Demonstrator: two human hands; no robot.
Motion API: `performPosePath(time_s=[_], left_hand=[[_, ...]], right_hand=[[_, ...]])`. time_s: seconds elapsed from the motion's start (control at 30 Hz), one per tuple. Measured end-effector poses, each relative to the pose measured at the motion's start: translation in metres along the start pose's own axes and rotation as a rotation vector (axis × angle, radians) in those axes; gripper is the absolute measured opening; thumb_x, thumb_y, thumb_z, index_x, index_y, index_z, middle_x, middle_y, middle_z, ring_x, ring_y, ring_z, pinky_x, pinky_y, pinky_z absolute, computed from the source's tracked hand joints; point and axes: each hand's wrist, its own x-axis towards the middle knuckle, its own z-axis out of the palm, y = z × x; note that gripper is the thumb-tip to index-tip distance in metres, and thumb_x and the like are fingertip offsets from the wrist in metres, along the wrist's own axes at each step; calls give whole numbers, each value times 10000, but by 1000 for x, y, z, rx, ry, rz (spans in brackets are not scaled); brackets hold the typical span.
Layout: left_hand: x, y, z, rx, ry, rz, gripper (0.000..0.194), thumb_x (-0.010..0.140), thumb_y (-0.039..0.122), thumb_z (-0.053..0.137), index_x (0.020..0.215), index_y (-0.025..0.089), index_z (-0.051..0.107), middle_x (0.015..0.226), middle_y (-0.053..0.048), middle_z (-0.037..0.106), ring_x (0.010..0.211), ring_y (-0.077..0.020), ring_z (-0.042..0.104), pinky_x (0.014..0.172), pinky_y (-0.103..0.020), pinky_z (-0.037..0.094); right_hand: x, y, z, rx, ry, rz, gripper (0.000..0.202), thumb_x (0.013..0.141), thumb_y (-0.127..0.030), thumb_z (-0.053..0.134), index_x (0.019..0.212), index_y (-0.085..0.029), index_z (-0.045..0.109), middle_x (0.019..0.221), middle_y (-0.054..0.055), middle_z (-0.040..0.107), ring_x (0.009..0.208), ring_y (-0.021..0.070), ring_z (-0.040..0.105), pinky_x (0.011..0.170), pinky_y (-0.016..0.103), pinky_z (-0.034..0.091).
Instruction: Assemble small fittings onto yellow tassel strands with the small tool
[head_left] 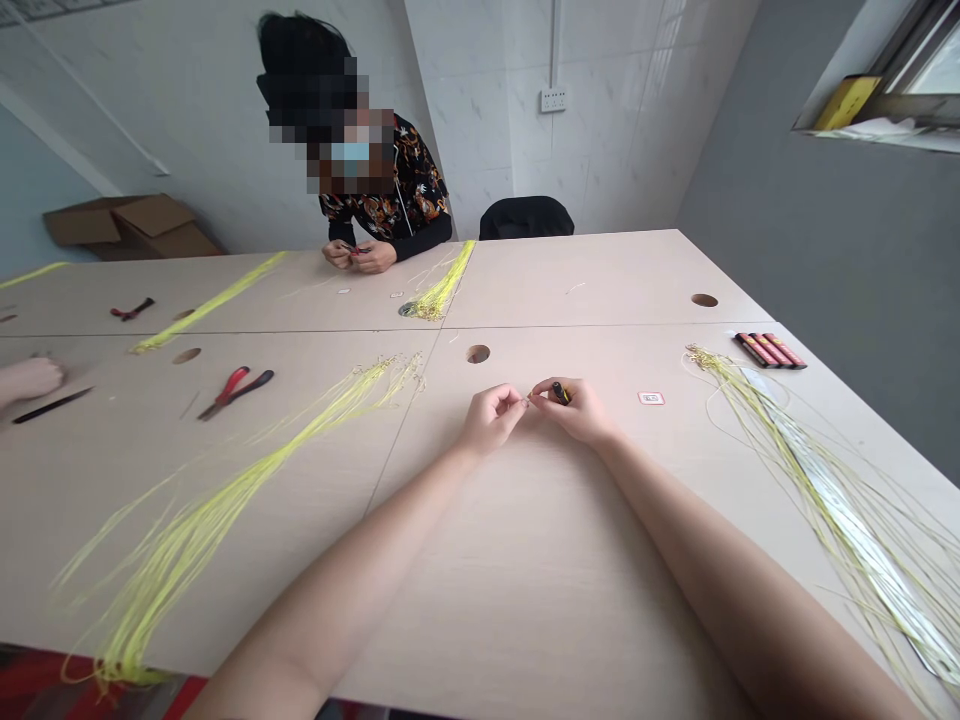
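My left hand (pixel 492 418) is closed in a pinch, its fingertips meeting those of my right hand above the table. Something tiny and thin is between the fingertips, too small to name. Curled in my right hand (pixel 583 412) is a small black-and-yellow tool (pixel 560 393), mostly hidden by the fingers, with its dark end showing. To the left lies a bundle of yellow strings (pixel 277 455) with small gold-coloured ends. On the right, another bundle of yellowish strings (pixel 795 465) lies over a long silvery strip (pixel 847 525). A small red-edged label (pixel 651 398) is just right of my right hand.
Red-and-black pliers (pixel 234 392) and a dark pen-like tool (pixel 52 404) lie leftward; a co-worker's hand (pixel 34 378) is nearby. Across the table (pixel 510 600), a person (pixel 382 200) handles something red. Several red-and-black tubes (pixel 770 351) lie right. A table hole (pixel 478 354) is ahead.
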Motion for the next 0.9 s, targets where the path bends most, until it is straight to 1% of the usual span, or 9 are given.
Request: performPosePath(time_s=[0.4, 0.6, 0.9], left_hand=[[1, -1, 1, -3, 1, -11, 235, 764, 312, 544, 599, 165, 464, 551, 42, 417, 510, -78, 356, 493, -214, 283], [0, -1, 0, -2, 13, -21, 233, 757, 310, 553, 595, 166, 467, 549, 42, 421, 509, -80, 360, 493, -216, 284], [-1, -1, 1, 2, 10, -13, 223, 761, 286, 545, 592, 165, 466, 548, 43, 420, 505, -78, 364, 490, -214, 288]], right_hand=[[1, 0, 1, -34, 7, -50, 157, 738, -291, 518, 735, -162, 607, 571, -33, 450, 521, 87, 343, 516, 238, 272], [0, 0, 1, -46, 10, -36, 157, 734, -268, 499, 728, -164, 615, 594, -23, 498, 531, 93, 366, 527, 240, 287], [1, 0, 0, -44, -6, -42, 137, 727, -242, 481, 703, -162, 589, 599, -25, 506, 541, 92, 385, 533, 232, 299]])
